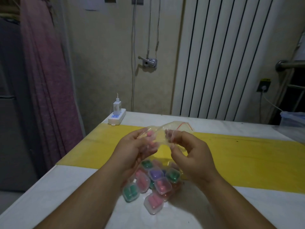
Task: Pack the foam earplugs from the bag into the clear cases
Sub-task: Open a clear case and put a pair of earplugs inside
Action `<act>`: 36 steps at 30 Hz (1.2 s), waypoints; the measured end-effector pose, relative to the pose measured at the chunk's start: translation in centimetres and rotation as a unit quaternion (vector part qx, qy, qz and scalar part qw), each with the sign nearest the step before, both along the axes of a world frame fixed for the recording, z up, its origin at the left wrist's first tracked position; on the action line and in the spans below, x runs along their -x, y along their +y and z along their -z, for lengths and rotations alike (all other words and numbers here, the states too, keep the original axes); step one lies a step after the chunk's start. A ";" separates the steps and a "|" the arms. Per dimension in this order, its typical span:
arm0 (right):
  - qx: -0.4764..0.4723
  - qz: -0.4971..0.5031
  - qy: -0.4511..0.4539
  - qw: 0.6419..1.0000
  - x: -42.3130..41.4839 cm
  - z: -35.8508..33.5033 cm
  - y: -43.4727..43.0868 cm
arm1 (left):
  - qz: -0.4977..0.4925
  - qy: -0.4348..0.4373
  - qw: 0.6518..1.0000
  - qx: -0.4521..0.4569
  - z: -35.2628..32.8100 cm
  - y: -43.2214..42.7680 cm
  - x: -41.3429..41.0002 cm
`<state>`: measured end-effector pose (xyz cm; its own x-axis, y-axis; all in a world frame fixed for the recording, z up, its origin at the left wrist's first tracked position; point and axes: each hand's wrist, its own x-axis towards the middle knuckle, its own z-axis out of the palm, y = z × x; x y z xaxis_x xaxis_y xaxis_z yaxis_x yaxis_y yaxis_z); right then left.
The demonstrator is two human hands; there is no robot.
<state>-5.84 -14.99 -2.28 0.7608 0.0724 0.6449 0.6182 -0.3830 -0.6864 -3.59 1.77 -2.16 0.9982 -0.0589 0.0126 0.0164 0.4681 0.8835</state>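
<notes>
I hold a clear zip bag [166, 129] with a red seal line above the table, one hand on each side of it. My left hand [132, 151] grips the bag's left part, where pink foam earplugs [150, 134] show through the plastic. My right hand [189, 154] pinches the bag's right edge near the seal. Under my hands, several small clear cases [152, 182] lie in a heap, holding green, pink, purple and red earplugs.
The table [66, 187] has a white cover with a yellow strip [247, 159] across it. A white power strip [116, 119] with a charger stands at the back left edge. A clear container [293, 119] sits at the far right. A pink curtain [46, 80] hangs to the left.
</notes>
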 end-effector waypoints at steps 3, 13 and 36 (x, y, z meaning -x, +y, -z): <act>-0.045 -0.027 0.062 0.997 0.0 -0.5 -0.1 | -0.008 -0.023 1.000 -0.001 0.0 0.1 0.0; 0.069 0.003 0.089 0.994 0.0 -1.0 0.0 | -0.017 -0.091 0.981 -0.173 0.4 -0.1 0.2; 0.089 0.089 0.096 0.987 -0.8 -0.3 0.4 | 0.008 -0.095 0.976 -0.197 0.2 -0.6 1.0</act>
